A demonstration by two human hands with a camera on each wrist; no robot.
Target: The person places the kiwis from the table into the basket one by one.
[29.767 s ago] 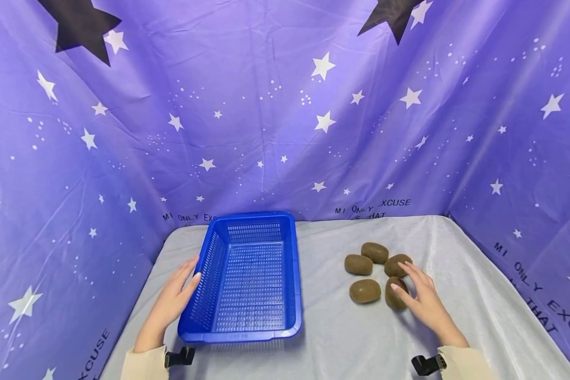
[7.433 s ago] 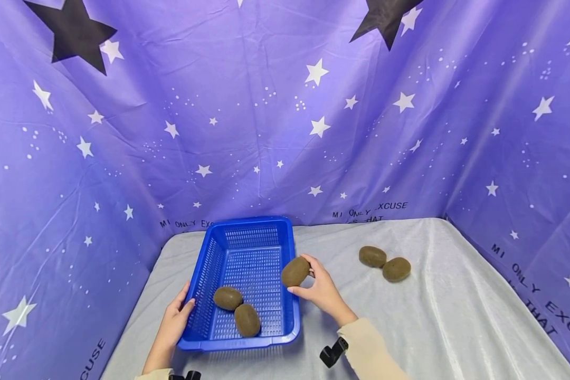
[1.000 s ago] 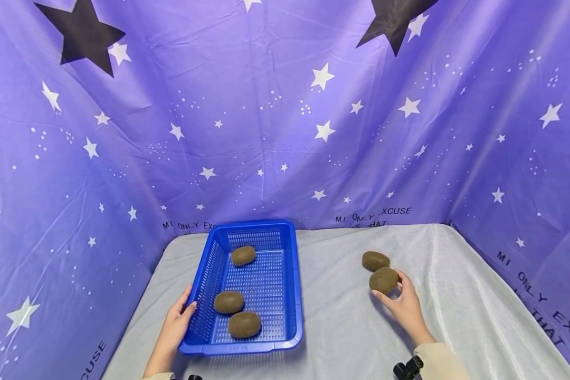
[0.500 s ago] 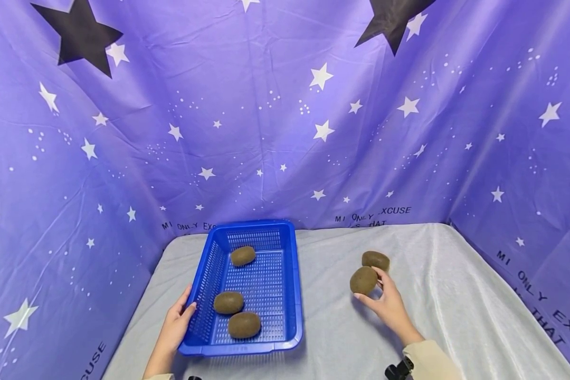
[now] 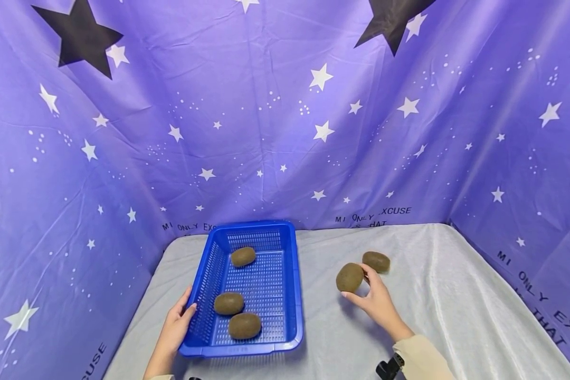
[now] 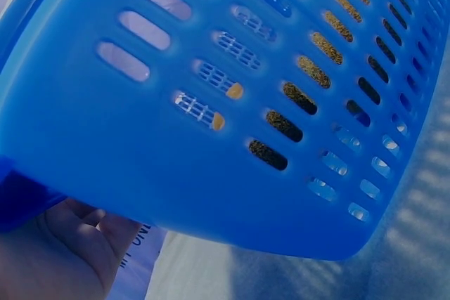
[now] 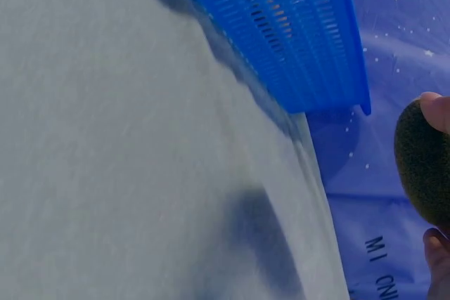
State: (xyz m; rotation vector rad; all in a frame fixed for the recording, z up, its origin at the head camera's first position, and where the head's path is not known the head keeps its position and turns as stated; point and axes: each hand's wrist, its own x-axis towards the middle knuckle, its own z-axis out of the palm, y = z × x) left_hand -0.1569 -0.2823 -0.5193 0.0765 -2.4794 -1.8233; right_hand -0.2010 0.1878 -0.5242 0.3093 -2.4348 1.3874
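My right hand (image 5: 377, 303) pinches a brown kiwi (image 5: 349, 277) between thumb and fingers, right of the basket. In the right wrist view, this kiwi (image 7: 422, 163) is at the right edge with a fingertip on either end. A second kiwi (image 5: 376, 262) lies on the cloth just behind that hand. My left hand (image 5: 174, 322) grips the left rim of a blue plastic basket (image 5: 294, 295), thumb at the rim. Inside the basket lie three kiwis, one kiwi (image 5: 243, 256) at the back and two, a kiwi (image 5: 229, 303) and another kiwi (image 5: 244, 326), close together near the front.
A pale grey cloth (image 5: 456, 306) covers the table. Purple star-printed curtains (image 5: 285, 105) enclose it at the back and both sides. The basket's slotted wall (image 6: 176, 138) fills much of the left wrist view.
Over the last second my right hand has carried the kiwi left, away from the one on the cloth. The left hand has stayed at the rim. Earlier, the basket was empty.
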